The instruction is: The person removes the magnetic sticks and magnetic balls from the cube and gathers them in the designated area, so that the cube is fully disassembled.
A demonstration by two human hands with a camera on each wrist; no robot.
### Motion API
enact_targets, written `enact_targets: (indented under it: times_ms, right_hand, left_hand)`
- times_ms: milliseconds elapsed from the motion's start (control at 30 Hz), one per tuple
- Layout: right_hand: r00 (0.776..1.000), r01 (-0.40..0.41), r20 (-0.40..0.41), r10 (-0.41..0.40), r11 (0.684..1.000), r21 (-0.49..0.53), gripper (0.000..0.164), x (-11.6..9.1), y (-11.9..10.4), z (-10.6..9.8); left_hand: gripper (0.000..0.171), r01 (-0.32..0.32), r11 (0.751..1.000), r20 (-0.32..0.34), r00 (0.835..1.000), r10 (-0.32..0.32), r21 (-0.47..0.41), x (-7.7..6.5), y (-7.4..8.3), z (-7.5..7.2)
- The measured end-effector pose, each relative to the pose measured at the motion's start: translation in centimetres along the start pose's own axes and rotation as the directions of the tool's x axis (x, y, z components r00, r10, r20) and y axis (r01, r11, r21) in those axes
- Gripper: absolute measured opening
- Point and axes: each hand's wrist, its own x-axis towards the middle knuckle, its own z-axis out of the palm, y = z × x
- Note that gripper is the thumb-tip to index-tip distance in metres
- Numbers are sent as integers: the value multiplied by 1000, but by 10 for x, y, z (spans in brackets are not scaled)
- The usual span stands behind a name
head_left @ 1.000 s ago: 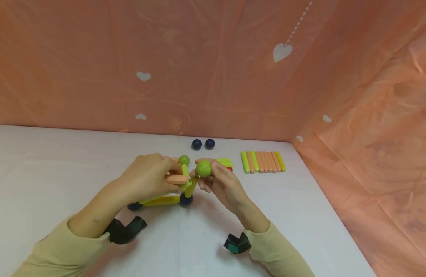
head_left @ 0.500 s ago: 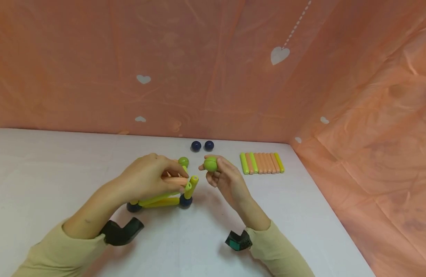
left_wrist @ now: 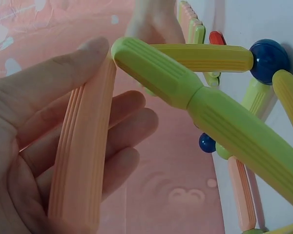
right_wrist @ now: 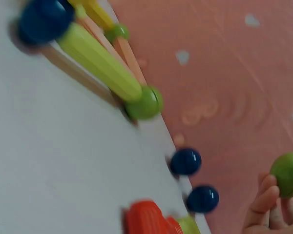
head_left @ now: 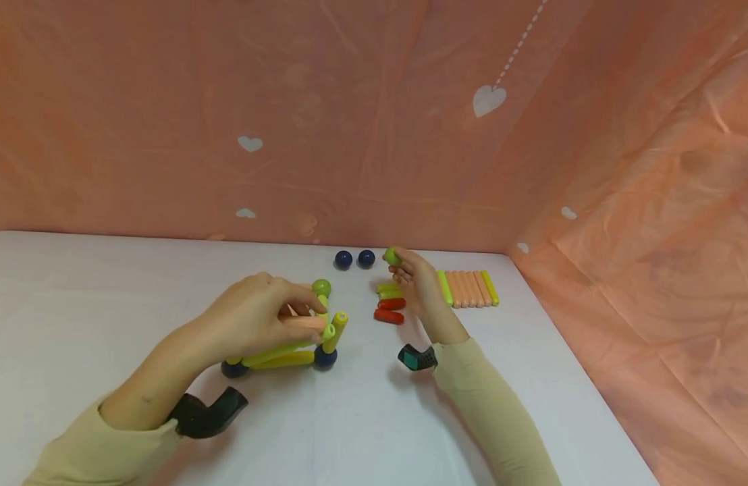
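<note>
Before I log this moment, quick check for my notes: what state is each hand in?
Left hand: holding a peach stick.
Right hand: holding a green ball.

My white tabletop point(head_left: 319, 439) carries a ball-and-stick frame point(head_left: 283, 360), which stands on navy corner balls point(head_left: 325, 356) along the side nearest me. Towards the back edge I see two loose dark blue balls point(head_left: 343, 260), slightly apart. Two red rods point(head_left: 389, 316) lie nearer me than some yellow-green rods point(head_left: 389, 295); farther right, peach, lime and yellow rods point(head_left: 468, 289) form a tight row.

Head: forward-down; 2 wrist views nearer, apparently sharing stick frame point(head_left: 285, 359).
</note>
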Motion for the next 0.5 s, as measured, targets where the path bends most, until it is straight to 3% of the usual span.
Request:
enact_targets:
  times_ms: [133,233,367,500]
  right_hand:
    - [997,-59,-48,56,996,-63,27,16,-2,-8]
    - [998,-65,-5,65,979,-191,38,22,1,-17]
    - [998,-39,45,54,957,-286,49,15,2,-20]
    - [995,-86,13,95,947,-310,62,-3,-5,-12]
  left_hand:
    - [22,-13,1000,-13,1000,13,25,-1,0,0]
    - [24,-12,999,-24,1000,13,42,-2,-1,-1]
    - [33,-2,998,-40,999,4,60,-6,-5,-1]
    - [42,-17,1000,-50,999,18,19,-10,-10,-3]
